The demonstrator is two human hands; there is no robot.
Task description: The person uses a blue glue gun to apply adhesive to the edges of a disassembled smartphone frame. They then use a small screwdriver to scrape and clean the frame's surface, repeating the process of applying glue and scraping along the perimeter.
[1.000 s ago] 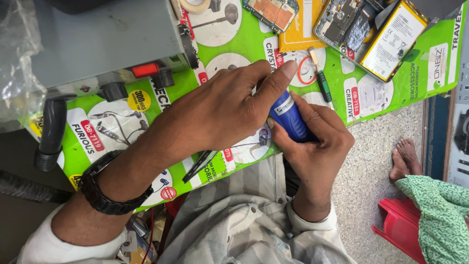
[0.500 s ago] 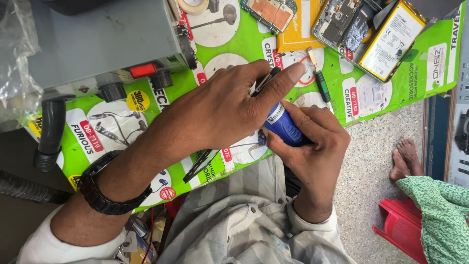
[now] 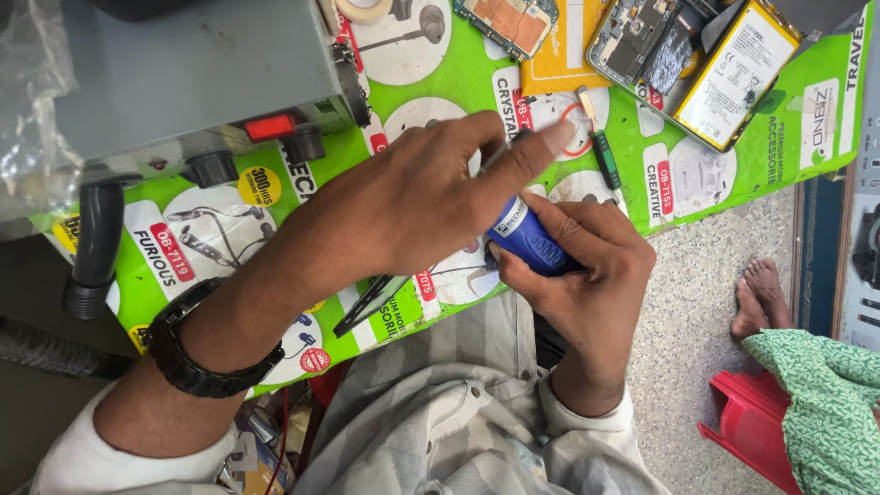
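Gripping the small blue plastic tube (image 3: pixel 530 240), my right hand (image 3: pixel 587 284) is clenched round its lower body, just above the green printed mat (image 3: pixel 458 73). My left hand (image 3: pixel 412 197) lies over its top, fingers loose, forefinger stretched out. I judge it light, smooth, slightly squeezable; best held mid-body. Its long axis runs up-left toward the hidden tip.

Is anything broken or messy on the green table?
Yes. A phone lies opened up, its insides and yellow battery showing. A loose circuit board sits beside it. Tweezers lie slanted near the left hand.
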